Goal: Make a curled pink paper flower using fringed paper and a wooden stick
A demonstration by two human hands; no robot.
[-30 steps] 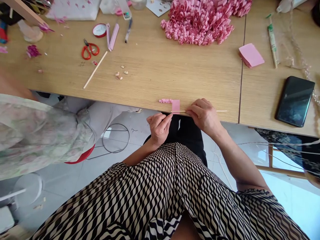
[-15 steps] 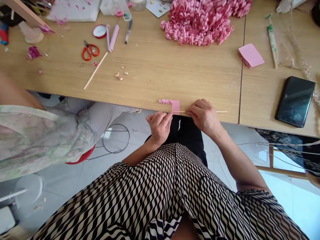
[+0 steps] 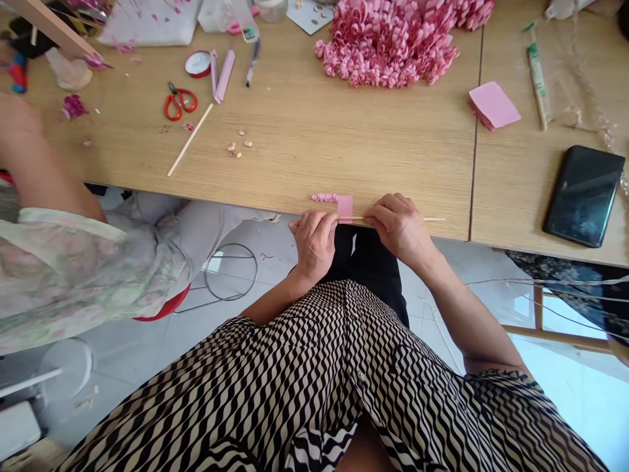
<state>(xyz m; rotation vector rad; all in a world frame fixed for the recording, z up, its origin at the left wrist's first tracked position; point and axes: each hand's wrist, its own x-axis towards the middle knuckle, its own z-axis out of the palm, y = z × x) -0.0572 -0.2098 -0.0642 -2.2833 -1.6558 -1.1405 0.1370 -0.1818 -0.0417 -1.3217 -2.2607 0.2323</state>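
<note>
A thin wooden stick (image 3: 432, 219) lies along the near edge of the wooden table (image 3: 314, 144). A small pink paper piece (image 3: 344, 206) sits on the stick, with a curled pink strip (image 3: 324, 196) to its left. My left hand (image 3: 313, 241) pinches the stick's left end beside the paper. On the paper's right side my right hand (image 3: 400, 226) is closed on the stick, whose tip pokes out to the right.
A heap of pink paper curls (image 3: 393, 39) lies at the back. Pink paper squares (image 3: 494, 106), a black phone (image 3: 584, 195), red scissors (image 3: 179, 103) and a loose stick (image 3: 190, 139) are on the table. A person in a floral sleeve (image 3: 73, 262) sits at the left.
My left hand has crept up closer to the pink paper, its fingers curling tighter on the stick. The person at the left has raised an arm toward the table.
</note>
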